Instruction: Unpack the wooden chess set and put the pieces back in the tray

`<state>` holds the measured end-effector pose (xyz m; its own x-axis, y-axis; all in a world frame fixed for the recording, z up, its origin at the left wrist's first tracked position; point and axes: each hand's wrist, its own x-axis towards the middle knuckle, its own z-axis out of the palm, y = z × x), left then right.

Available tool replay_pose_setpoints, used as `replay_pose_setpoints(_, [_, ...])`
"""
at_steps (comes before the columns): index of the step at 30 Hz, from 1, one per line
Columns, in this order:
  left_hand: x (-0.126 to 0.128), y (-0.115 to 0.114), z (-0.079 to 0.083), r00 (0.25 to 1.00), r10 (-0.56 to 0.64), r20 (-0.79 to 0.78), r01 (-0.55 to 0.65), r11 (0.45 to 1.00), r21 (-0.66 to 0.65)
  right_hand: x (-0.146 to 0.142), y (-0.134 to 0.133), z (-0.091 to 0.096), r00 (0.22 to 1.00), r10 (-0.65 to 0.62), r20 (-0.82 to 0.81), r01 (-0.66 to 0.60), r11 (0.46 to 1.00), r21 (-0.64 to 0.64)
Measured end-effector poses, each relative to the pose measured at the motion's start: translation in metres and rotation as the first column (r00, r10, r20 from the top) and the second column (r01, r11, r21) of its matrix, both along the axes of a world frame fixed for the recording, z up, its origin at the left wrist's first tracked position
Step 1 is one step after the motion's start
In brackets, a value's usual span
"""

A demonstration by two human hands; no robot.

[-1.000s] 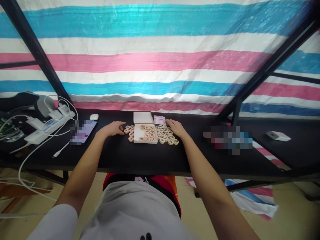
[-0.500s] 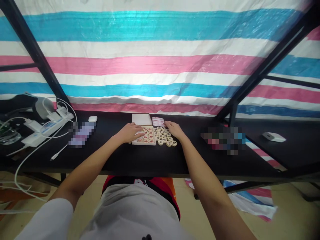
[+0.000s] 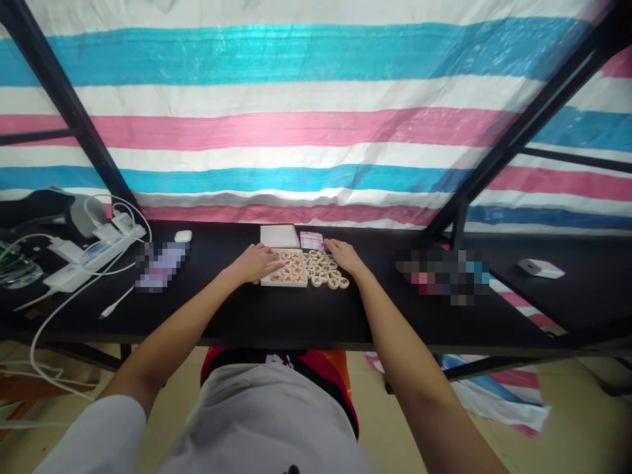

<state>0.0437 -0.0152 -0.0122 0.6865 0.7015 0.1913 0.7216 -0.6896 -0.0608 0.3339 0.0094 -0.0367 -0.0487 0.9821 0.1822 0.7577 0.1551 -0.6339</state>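
Note:
A shallow white box [image 3: 285, 282] sits on the black table [image 3: 276, 316] and holds round wooden chess pieces [image 3: 295, 266] with red marks. My left hand [image 3: 253, 262] lies over the box's left edge, fingers reaching among the pieces; whether it grips one is hidden. Several loose pieces [image 3: 326, 272] lie in a cluster right of the box. My right hand [image 3: 345, 255] rests at the back right of that cluster, fingers spread, nothing in it. The box's white lid [image 3: 280, 235] and a folded pink-printed sheet [image 3: 312, 239] lie just behind.
At the far left are power strips with white cables [image 3: 83, 258], a loose cable end [image 3: 114, 303], a white earbud case [image 3: 183, 235] and a blurred flat object [image 3: 160, 264]. Another blurred object [image 3: 444, 275] and a small white device [image 3: 538, 268] lie to the right. Slanted black frame bars [image 3: 518, 131] stand before a striped tarp.
My left hand has moved right from the table beside the box onto the box's left edge, covering the spot where loose pieces lay. My right hand has hardly moved.

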Motion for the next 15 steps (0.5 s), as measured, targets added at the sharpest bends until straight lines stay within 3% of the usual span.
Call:
replay_pose_setpoints(6, [-0.0003,0.0000,-0.0046,0.997,-0.020,-0.071,0.025,0.997,0.068,-0.0002,-0.0003,0.0004,1.000,-0.002,-0.001,0.002,1.000,-0.001])
replay_pose_setpoints(11, [-0.0021,0.0017,-0.0051,0.998,-0.023,-0.055,0.024,0.999,0.030,-0.0009,-0.0007,0.0014,1.000,-0.003,0.007,0.003,1.000,-0.018])
replay_pose_setpoints(15, [-0.0055,0.0052,-0.0054,0.993,-0.089,-0.077,0.091,0.996,0.025,-0.0013,-0.0012,0.0021,1.000,-0.008,0.015,0.008,1.000,-0.019])
